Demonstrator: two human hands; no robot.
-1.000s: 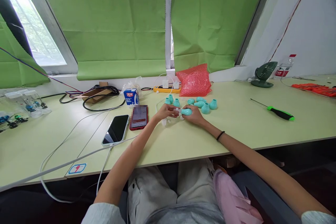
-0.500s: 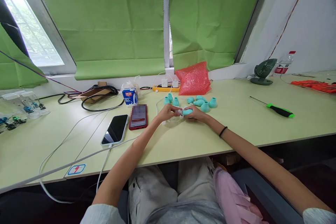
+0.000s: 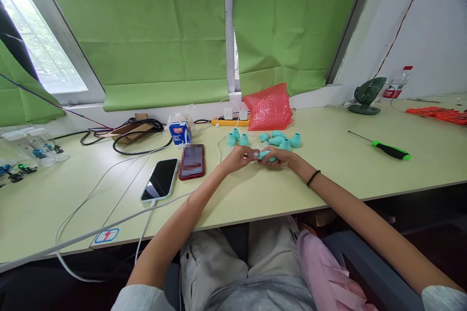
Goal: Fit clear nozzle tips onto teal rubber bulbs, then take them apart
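My right hand (image 3: 279, 158) is closed round a turquoise rubber bulb (image 3: 267, 155), whose narrow end points left. Against that end, the fingertips of my left hand (image 3: 239, 158) pinch a small clear plastic piece (image 3: 255, 154); its exact kind is too small to tell. The two parts meet or nearly meet between my hands, just above the table. Beyond my left hand, a few turquoise bulbs (image 3: 243, 140) stand upright with their necks up. Past my right hand, more bulbs (image 3: 295, 140) stand or lie on their sides.
Two phones, a dark one (image 3: 159, 181) and a red-cased one (image 3: 192, 161), lie left of my hands near a blue carton (image 3: 180, 133). Behind are a yellow power strip (image 3: 222, 122) and red bubble wrap (image 3: 270, 109). A screwdriver (image 3: 390, 149) and fan (image 3: 368, 96) are rightward. White cables cross the left side.
Both hands have shifted slightly to the right with the bulb and the clear piece. The right fingers now wrap further round the bulb, which tilts a little more.
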